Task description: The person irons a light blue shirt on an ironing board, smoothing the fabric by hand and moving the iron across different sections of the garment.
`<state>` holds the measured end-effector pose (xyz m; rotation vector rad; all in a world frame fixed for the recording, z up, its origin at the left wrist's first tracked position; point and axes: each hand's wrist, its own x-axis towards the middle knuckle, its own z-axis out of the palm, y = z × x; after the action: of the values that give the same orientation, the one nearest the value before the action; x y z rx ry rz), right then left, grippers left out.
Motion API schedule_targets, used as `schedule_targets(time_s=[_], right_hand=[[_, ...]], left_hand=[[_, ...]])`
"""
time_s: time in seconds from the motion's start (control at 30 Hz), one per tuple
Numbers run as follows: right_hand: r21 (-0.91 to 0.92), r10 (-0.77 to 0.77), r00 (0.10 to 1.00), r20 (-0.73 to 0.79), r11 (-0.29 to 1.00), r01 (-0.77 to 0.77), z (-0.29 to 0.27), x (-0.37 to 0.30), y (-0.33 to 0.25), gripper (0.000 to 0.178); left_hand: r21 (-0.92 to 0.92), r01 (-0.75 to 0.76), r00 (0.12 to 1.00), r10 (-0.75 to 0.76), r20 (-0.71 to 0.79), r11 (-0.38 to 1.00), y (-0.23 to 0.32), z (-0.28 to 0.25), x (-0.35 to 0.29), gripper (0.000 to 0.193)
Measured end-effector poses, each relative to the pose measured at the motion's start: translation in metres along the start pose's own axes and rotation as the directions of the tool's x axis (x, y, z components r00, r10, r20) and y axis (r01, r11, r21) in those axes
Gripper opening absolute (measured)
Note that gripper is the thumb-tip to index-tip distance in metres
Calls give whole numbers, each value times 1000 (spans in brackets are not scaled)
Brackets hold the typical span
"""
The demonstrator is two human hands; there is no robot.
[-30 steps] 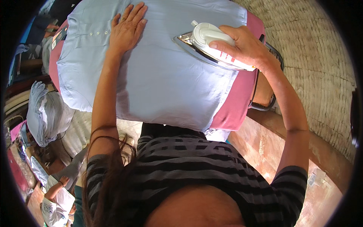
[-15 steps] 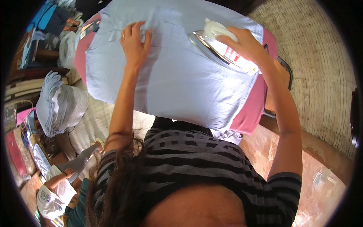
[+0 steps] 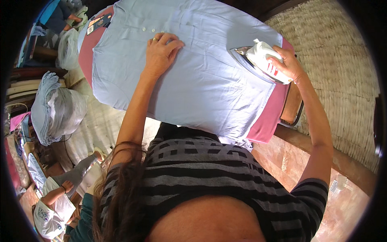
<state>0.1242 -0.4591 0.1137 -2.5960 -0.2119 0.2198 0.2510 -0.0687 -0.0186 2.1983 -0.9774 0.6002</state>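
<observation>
A light blue buttoned shirt [image 3: 193, 92] lies spread over a padded ironing board [image 3: 264, 125] with a dark pink cover. My right hand [image 3: 288, 62] is wrapped round the handle of a white iron [image 3: 260, 56]. The iron's metal soleplate rests on the shirt near the board's right end, its tip toward the far left. On the far left part of the shirt, my left hand [image 3: 162, 54] has its fingers bent and drawn together on the cloth, just below a row of small white buttons [image 3: 153, 30]. The fingertips are partly hidden.
A tag [image 3: 98, 24] lies at the board's far left corner. Left of the board stands a plastic-wrapped bundle of folded blue cloth [image 3: 60, 109]. A person in a white shirt [image 3: 56, 209] is at the lower left, another person's leg [image 3: 66, 16] at the far left. A woven wall [image 3: 334, 72] stands right.
The iron and my right hand have moved right and slightly nearer. My left hand has slid right, its spread fingers drawing together on the cloth. The shirt has shifted; its buttons now show.
</observation>
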Motion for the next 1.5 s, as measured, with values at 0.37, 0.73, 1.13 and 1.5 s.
schedule_targets(time_s=[0.37, 0.73, 1.13, 1.5], right_hand=[[12, -126, 989, 74, 992, 125, -3, 0, 4, 24], [66, 23, 999, 43, 997, -26, 32, 28, -73, 28], [133, 74, 993, 90, 987, -86, 39, 32, -85, 38], [159, 175, 985, 15, 972, -175, 48, 25, -97, 35]], left_hand=[[-203, 73, 996, -82, -32, 976, -10, 2, -2, 19], [-154, 66, 997, -71, -28, 986, -7, 0, -1, 19], [-168, 110, 993, -114, -19, 980, -6, 0, -1, 12], [-180, 151, 988, -141, 67, 972, 2, -11, 6, 6]])
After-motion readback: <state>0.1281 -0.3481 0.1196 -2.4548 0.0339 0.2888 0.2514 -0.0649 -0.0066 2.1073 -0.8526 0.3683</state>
